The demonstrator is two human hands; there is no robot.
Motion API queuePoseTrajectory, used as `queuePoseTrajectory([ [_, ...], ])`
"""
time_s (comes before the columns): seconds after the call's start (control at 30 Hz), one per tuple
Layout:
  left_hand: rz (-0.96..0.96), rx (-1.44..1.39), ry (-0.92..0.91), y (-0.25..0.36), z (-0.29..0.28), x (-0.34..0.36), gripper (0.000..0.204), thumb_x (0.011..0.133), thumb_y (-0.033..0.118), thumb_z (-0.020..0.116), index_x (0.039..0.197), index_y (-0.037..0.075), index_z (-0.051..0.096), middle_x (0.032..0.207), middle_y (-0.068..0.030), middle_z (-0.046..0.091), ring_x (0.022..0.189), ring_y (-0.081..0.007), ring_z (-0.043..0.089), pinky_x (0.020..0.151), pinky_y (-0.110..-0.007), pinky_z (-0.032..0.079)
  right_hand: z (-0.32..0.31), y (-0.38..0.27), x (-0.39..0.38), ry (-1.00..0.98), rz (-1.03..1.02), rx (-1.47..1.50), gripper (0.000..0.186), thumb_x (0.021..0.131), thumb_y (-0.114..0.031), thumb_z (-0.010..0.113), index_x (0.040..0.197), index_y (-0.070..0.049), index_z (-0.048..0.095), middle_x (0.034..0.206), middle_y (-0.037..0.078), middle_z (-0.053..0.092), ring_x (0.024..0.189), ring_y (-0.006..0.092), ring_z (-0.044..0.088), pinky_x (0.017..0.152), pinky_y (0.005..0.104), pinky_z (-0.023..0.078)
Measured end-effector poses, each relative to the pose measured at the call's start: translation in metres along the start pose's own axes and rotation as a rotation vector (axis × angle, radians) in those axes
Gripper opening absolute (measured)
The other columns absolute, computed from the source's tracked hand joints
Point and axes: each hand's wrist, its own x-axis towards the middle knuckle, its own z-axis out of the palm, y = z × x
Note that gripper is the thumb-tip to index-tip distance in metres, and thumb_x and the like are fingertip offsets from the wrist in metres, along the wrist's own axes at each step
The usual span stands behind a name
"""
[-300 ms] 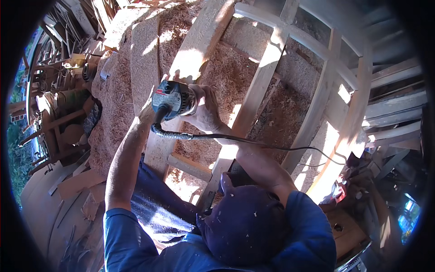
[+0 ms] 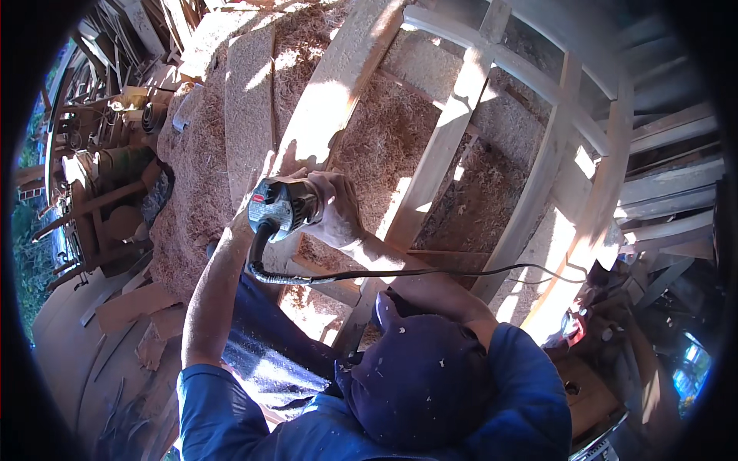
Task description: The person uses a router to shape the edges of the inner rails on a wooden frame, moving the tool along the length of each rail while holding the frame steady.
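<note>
A corded router (image 2: 270,206), with a grey and black body, stands on a broad pale plank (image 2: 327,100) of a wooden frame. My right hand (image 2: 338,207) wraps round its right side. At its left side is my left hand (image 2: 247,201), fingers closed against the body and partly hidden behind it. The black cord (image 2: 369,273) leaves the top of the router, bends back toward me and crosses over my right forearm. The router's underside and the wood directly beneath it are out of sight.
Crossed bars of the frame (image 2: 461,92) stretch to the right. Wood shavings (image 2: 384,138) cover the ground between them and the left side. Stacked boards (image 2: 669,177) lie at the right, scrap wood (image 2: 138,307) at the lower left. A dark cap (image 2: 423,380) blocks the lower middle.
Both hands have drawn the router along the plank toward me and slightly left. The cord has shifted nearer to me with it.
</note>
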Motion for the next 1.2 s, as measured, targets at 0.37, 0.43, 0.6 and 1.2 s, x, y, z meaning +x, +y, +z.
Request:
queuePoseTrajectory([
  [0.37,-0.490,-1.013,-0.041,-0.008,-0.007,0.034,0.067,0.103,0.050,0.048,0.156,0.012,0.031,0.158,-0.0123,0.035,0.144,-0.0221,0.034,0.125,-0.044,0.021,-0.010,0.018,0.028,-0.023,-0.014,-0.043,0.094,0.056,-0.024,0.096,0.134,-0.010,0.045,0.118,0.012,0.056,0.109,0.0333,0.057,0.095,0.0488,0.044],
  [0.43,-0.554,-1.486,0.095,-0.004,-0.008,0.042,0.069,0.104,0.051,0.047,0.157,0.010,0.030,0.156,-0.0129,0.039,0.141,-0.0217,0.040,0.124,-0.043,0.026,-0.011,0.023,0.034,-0.020,-0.024,-0.044,0.096,0.055,-0.025,0.098,0.134,-0.010,0.044,0.116,0.011,0.056,0.108,0.0323,0.056,0.095,0.0486,0.044],
  [0.6,-0.499,-1.792,0.152,-0.019,-0.008,0.067,0.076,0.096,0.038,0.062,0.157,0.010,0.028,0.157,-0.0126,0.038,0.141,-0.0210,0.042,0.124,-0.042,0.031,-0.017,0.037,0.050,0.042,-0.037,-0.113,0.087,0.059,-0.031,0.094,0.130,-0.013,0.047,0.113,0.009,0.056,0.104,0.0309,0.058,0.091,0.0479,0.043],
  [1.2,-0.549,-0.501,-0.331,-0.046,-0.006,0.092,0.093,0.070,0.049,0.088,0.145,0.011,0.050,0.148,-0.0175,0.052,0.141,-0.0355,0.044,0.120,-0.049,0.030,-0.031,0.076,0.088,-0.066,-0.046,-0.159,0.088,0.061,-0.036,0.094,0.129,-0.006,0.048,0.118,0.012,0.057,0.109,0.0323,0.058,0.097,0.0512,0.045],
])
